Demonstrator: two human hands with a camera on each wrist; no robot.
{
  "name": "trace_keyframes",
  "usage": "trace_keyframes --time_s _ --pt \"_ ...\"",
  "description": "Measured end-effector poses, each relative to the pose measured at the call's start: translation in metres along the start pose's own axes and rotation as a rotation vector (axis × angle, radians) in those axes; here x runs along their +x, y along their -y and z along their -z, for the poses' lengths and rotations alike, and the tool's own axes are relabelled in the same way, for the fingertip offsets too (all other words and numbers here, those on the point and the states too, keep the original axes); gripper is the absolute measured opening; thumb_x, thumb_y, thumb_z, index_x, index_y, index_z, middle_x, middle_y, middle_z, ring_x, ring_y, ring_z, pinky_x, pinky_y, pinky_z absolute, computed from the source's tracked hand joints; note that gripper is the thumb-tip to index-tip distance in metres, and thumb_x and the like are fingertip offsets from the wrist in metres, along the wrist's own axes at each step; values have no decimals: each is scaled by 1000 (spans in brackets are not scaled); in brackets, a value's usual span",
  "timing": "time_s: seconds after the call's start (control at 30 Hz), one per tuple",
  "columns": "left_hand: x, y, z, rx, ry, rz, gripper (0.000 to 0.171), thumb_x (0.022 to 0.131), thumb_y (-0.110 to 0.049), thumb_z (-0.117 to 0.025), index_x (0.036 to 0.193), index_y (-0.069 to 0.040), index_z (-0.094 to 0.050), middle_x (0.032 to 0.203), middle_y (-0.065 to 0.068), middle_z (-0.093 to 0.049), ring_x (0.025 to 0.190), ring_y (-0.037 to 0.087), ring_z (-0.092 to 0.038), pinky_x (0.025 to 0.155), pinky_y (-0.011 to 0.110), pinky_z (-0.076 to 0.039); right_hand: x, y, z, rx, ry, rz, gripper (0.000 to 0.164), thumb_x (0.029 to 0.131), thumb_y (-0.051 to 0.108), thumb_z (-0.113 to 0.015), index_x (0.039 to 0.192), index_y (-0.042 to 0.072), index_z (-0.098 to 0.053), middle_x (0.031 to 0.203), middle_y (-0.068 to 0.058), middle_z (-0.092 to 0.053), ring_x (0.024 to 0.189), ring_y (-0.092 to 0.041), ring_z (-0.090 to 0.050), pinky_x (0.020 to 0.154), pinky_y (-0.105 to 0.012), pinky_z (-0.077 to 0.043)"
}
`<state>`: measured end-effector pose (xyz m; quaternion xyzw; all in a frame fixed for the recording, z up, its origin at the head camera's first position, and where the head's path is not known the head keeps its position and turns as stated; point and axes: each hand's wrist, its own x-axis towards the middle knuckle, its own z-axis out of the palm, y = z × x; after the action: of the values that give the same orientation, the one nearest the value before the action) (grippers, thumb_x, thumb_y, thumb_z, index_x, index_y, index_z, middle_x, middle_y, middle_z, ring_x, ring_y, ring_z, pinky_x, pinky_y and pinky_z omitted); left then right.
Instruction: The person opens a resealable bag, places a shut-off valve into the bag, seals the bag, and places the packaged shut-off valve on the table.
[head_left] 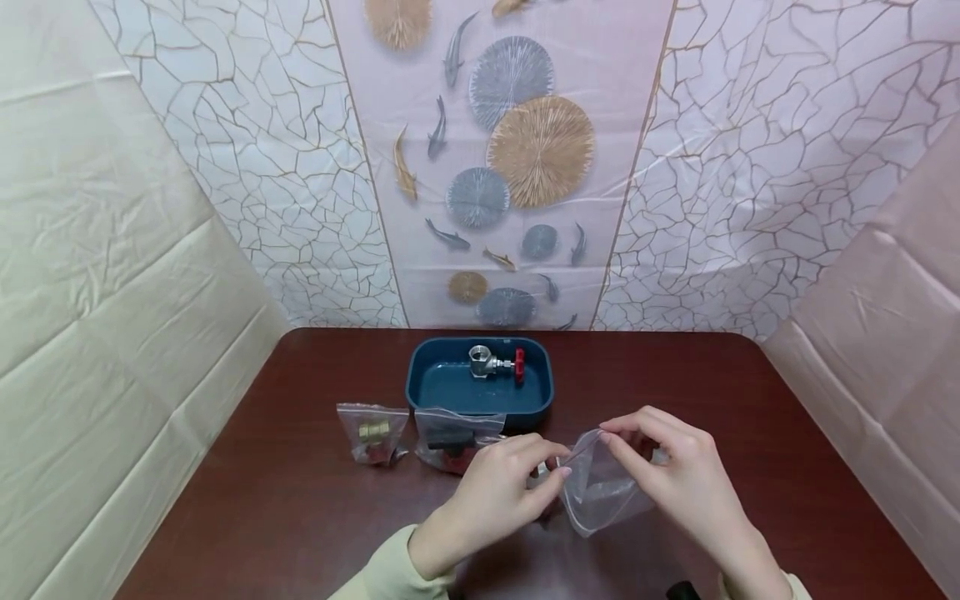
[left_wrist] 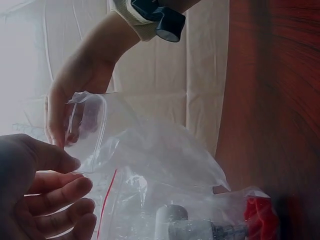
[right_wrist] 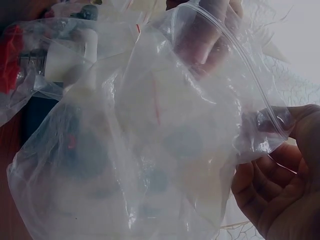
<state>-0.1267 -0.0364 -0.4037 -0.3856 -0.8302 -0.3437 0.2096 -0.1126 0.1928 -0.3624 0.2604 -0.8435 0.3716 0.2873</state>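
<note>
Between my hands hangs a clear zip bag (head_left: 606, 498) with its mouth spread; I see nothing solid inside it. My left hand (head_left: 497, 482) pinches one edge of the mouth between thumb and forefinger. The opposite edge is held by the thumb and fingers of my right hand (head_left: 678, 465). Behind the held bag, the left wrist view shows another clear bag with a red-handled valve (left_wrist: 195, 230) in it; the left hand mostly hides this bag in the head view.
Beyond my hands stands a blue tray (head_left: 442, 388) holding a metal valve (head_left: 482, 363) with a red handle. Left of my hands are a bag with a brass fitting (head_left: 373, 431) and a bag with a black-topped part (head_left: 452, 442). A black object (head_left: 682, 591) shows at the front edge.
</note>
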Motion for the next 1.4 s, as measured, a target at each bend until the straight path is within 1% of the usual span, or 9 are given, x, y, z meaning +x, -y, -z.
trace_keyframes --time_s 0.2,0.33,0.5,0.67,0.73,0.83,1.0,1.2,1.4 --pt "2 2 -1 61 -52 -6 16 94 -14 -68 109 -15 -74 94 -7 -70 75 6 -62 66 13 -47 -1 -1 -3 34 -30 35 34 74 -5 -84 94 22 -76 80 15 -64 64 1 -52 55 -15 -40" --pt "2 3 0 41 -77 -1 15 95 -16 -68 108 -15 -74 94 -6 -69 75 5 -61 66 12 -47 -1 -2 -6 62 -27 59 36 72 -7 -85 93 22 -75 78 14 -63 65 0 -53 54 -15 -40" --pt "3 4 1 8 -66 18 11 99 -20 -66 103 -15 -75 91 -7 -69 77 3 -62 68 10 -48 1 -2 -6 70 34 56 35 75 -3 -85 93 25 -74 77 16 -60 67 0 -53 57 -16 -42" --pt "4 7 0 42 -55 32 13 100 -24 -66 103 -16 -75 92 -7 -70 78 1 -62 69 11 -48 3 0 -5 69 56 58 34 76 0 -85 93 27 -74 76 17 -58 65 0 -53 57 -16 -43" --pt "4 7 -1 63 -53 29 12 99 -25 -66 102 -17 -75 92 -8 -71 76 2 -62 68 12 -48 3 1 -5 72 49 55 33 77 -1 -85 93 26 -74 76 17 -59 63 0 -52 56 -16 -42" --pt "3 8 -2 75 -52 19 9 96 -24 -70 101 -18 -75 91 -8 -71 74 3 -61 66 14 -46 3 3 -4 62 45 15 31 79 0 -83 93 27 -74 79 18 -63 64 1 -53 55 -16 -42" --pt "2 7 0 34 -58 39 9 93 -22 -75 101 -18 -75 88 -9 -71 71 2 -59 63 11 -44 3 4 -2 58 32 -38 30 81 0 -82 95 26 -75 85 17 -67 67 0 -55 56 -17 -43" --pt "2 7 4 19 -25 89 10 94 -26 -73 99 -17 -76 82 -9 -70 67 4 -59 61 10 -42 2 4 -2 102 -25 7 32 79 -5 -81 95 22 -75 84 11 -69 68 0 -58 59 -15 -45" --pt "2 7 4 -27 -44 41 10 95 -19 -71 103 -14 -75 93 -5 -73 79 4 -64 70 12 -49 1 5 -3 109 -9 -25 32 81 -4 -81 96 23 -74 83 11 -68 68 -2 -58 60 -15 -46"
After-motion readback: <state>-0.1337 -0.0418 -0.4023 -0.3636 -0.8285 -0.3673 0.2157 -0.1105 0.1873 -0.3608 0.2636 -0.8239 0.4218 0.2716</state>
